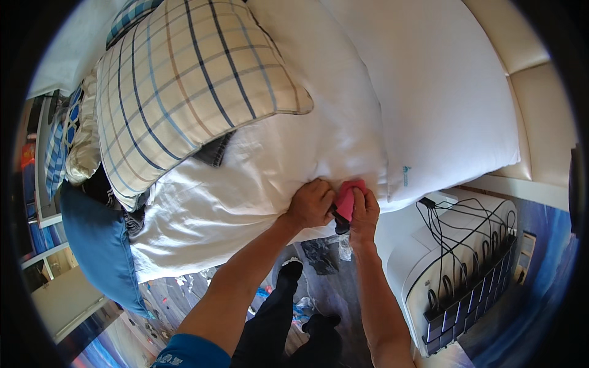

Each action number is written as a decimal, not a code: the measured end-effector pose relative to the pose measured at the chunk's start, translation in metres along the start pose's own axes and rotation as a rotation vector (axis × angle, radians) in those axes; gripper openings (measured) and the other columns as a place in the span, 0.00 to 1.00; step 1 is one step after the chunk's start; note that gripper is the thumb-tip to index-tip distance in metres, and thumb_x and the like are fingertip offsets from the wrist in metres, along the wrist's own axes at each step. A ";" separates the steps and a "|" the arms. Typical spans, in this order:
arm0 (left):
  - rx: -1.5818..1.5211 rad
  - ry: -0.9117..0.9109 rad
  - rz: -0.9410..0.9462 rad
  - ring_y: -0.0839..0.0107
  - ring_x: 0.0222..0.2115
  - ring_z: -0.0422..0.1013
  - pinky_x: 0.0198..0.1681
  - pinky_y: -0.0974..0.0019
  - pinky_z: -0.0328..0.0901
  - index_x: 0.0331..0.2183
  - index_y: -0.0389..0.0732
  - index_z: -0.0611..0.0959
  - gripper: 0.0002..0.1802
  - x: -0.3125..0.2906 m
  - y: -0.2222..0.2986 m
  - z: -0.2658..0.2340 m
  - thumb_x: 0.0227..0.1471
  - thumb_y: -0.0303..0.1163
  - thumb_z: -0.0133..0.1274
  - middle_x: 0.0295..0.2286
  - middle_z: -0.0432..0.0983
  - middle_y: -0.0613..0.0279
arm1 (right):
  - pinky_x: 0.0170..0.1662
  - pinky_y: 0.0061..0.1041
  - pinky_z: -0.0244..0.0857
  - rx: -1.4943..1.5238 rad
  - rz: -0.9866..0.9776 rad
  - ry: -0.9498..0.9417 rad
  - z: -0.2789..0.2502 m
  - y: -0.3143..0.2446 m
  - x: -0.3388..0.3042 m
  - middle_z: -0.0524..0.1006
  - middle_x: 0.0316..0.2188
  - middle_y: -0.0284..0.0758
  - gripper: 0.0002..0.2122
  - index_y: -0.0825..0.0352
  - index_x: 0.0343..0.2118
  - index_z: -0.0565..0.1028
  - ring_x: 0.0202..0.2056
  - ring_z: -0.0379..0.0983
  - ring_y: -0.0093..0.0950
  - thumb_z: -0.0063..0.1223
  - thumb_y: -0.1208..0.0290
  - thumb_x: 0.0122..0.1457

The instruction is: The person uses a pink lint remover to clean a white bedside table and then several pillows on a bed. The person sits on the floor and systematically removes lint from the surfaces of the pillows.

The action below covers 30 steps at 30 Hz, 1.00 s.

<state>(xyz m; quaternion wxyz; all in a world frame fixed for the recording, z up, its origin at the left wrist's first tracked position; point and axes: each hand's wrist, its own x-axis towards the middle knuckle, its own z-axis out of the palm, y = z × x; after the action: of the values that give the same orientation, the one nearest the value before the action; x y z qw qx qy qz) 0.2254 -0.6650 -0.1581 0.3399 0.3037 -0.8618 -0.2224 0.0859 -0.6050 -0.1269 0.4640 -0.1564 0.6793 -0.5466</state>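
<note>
At the near edge of the bed, my right hand [364, 221] is closed around a small pink cloth-like piece [348, 201]. A dark piece [341, 226] hangs just below the pink one, between my two hands; whether they are joined I cannot tell. My left hand [311, 203] is curled into a fist right beside it, resting by the white sheet [245, 184]. What its fingers grip, if anything, is hidden.
A checked cushion [196, 80] lies on the bed over dark clothing [215, 149], with a blue cushion [101, 245] at the left corner. White pillows [435, 98] lie to the right. A white bedside cabinet [405, 245] bears a rack of black devices [472, 300] with cables. Litter is scattered on the floor.
</note>
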 end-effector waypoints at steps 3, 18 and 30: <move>0.009 -0.037 -0.025 0.54 0.29 0.70 0.31 0.56 0.69 0.28 0.40 0.75 0.16 0.000 -0.003 -0.001 0.31 0.35 0.59 0.28 0.70 0.55 | 0.34 0.19 0.63 0.059 0.091 -0.020 -0.003 -0.005 0.010 0.75 0.28 0.28 0.08 0.68 0.35 0.78 0.29 0.67 0.17 0.54 0.68 0.64; 0.041 -0.147 -0.119 0.58 0.30 0.72 0.33 0.58 0.68 0.27 0.43 0.76 0.16 0.000 -0.001 0.003 0.36 0.41 0.60 0.28 0.71 0.57 | 0.35 0.20 0.68 0.041 0.283 -0.140 -0.019 0.007 0.035 0.79 0.31 0.30 0.09 0.69 0.37 0.78 0.31 0.73 0.18 0.58 0.67 0.62; 0.024 -0.232 -0.235 0.56 0.28 0.71 0.33 0.57 0.68 0.26 0.41 0.75 0.17 0.019 0.019 -0.011 0.32 0.37 0.62 0.28 0.69 0.55 | 0.38 0.22 0.68 -0.102 0.320 -0.256 -0.022 -0.007 0.042 0.79 0.31 0.32 0.10 0.71 0.37 0.79 0.33 0.73 0.20 0.56 0.68 0.62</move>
<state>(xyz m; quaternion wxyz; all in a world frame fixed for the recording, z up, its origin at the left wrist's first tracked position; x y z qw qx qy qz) 0.2153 -0.6664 -0.1312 0.2062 0.3787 -0.8564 -0.2840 0.0447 -0.6242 -0.1405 0.6190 -0.1382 0.6578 -0.4063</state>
